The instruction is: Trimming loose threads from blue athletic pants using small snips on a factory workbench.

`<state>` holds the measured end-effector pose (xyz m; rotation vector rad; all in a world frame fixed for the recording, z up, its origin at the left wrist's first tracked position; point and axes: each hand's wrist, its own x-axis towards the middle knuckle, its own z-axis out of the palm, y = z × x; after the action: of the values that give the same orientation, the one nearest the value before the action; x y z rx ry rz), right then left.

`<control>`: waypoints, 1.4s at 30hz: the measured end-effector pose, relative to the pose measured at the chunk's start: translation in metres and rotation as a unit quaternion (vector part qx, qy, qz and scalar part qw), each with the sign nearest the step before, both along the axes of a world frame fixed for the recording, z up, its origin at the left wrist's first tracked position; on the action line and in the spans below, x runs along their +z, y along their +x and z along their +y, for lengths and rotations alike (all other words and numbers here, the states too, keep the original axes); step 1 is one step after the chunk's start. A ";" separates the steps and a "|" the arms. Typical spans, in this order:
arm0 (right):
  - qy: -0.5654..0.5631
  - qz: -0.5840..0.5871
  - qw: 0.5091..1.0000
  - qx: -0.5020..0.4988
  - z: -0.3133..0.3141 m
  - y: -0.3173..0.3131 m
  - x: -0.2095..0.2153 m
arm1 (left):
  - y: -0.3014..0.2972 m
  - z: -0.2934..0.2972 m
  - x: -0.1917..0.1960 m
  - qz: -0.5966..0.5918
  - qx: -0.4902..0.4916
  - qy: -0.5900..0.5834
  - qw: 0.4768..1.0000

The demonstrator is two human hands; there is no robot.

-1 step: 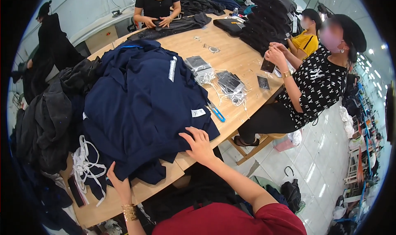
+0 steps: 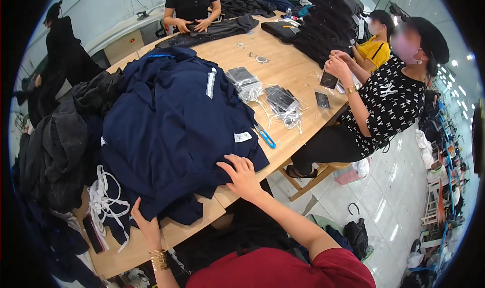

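A navy blue garment lies spread on top of a heap of clothes in front of me. It bears a long white label strip and a small white tag. At its near left corner my left hand grips the hem, with cloth between thumb and fingers. My right hand rests on the near right part of the garment, fingers apart. Blue-handled thread snips lie just right of the cloth. Beside my left hand is a tangle of white cords.
Dark grey clothes are heaped at the left. Stacks of grey tags with white strings lie on the wooden table. Tall piles of black folded garments stand far right. A co-worker sits at right; others work farther back.
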<state>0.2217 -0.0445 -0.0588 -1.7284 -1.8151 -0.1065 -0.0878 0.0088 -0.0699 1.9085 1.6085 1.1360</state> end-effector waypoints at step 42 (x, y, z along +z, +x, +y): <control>-0.131 0.342 0.922 -0.122 0.046 0.092 0.107 | 0.108 -0.021 0.128 -0.171 -0.659 -0.062 0.729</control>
<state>0.3135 0.0020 0.0480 -1.8515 -1.1286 0.5959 0.0200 -0.0118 0.0578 1.8796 -0.0926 0.5826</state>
